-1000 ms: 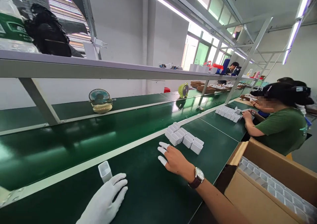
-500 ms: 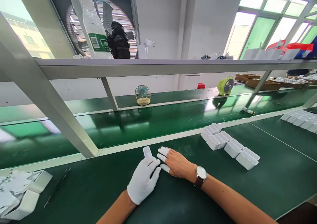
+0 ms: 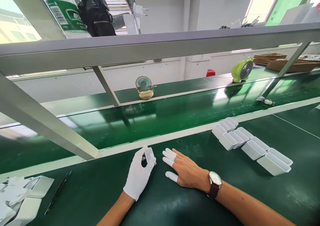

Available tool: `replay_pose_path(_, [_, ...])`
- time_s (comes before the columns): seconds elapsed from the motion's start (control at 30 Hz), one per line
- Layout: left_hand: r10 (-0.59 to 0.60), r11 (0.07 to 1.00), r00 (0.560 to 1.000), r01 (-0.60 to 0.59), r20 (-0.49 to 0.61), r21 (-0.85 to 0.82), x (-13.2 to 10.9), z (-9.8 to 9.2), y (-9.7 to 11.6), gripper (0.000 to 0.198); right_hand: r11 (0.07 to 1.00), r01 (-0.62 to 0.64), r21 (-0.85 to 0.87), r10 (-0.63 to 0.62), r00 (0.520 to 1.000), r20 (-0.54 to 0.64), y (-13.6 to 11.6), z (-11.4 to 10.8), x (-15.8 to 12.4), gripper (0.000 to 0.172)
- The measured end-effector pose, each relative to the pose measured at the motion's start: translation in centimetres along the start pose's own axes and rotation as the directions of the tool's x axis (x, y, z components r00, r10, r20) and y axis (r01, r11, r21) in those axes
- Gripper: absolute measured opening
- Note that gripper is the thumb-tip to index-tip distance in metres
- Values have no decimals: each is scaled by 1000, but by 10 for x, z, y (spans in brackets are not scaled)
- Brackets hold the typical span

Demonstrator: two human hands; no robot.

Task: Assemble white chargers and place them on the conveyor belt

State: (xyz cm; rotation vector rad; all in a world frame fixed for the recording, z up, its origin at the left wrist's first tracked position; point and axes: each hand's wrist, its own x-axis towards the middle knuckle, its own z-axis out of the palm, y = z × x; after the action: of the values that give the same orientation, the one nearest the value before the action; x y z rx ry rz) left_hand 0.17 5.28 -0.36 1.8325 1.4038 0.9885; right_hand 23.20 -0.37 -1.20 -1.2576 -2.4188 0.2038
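My left hand, in a white glove, is closed on a small white plastic box, its thumb and fingers gripping the sides. The box is tilted up just above the dark green tabletop. To its right, my right hand lies with fingers stretched out and apart, holding nothing. White finger cots cover several of its fingertips, and a watch is on the wrist. Between the two hands there is a small gap.
White boxes stand in a cluster on the right. At the left are boxes with white pieces and black tweezers. A green conveyor belt runs behind, below a shelf. Two small fans stand beyond.
My left hand has lifted and tilted the small white box upright. My right hand has moved away to the right, its fingers spreading. The view has shifted closer to the shelf.
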Motion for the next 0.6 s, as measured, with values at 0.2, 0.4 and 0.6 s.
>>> replay_pose_path(0.2, [-26,1000,997,26,69,5,2,-4,0,53,1000,-22,10,22,1000,6,-4,-2,-5,62])
replay_pose_path(0.4, [-29,999,997,27,67,33,2,-2,-4,51,1000,-6,0,6,998,-58,-4,-3,-5,42])
replay_pose_path(0.6, [18,1000,997,-18,71,-1,2,-2,-3,49,969,218,115,-223,974,31,-10,-11,-4,28])
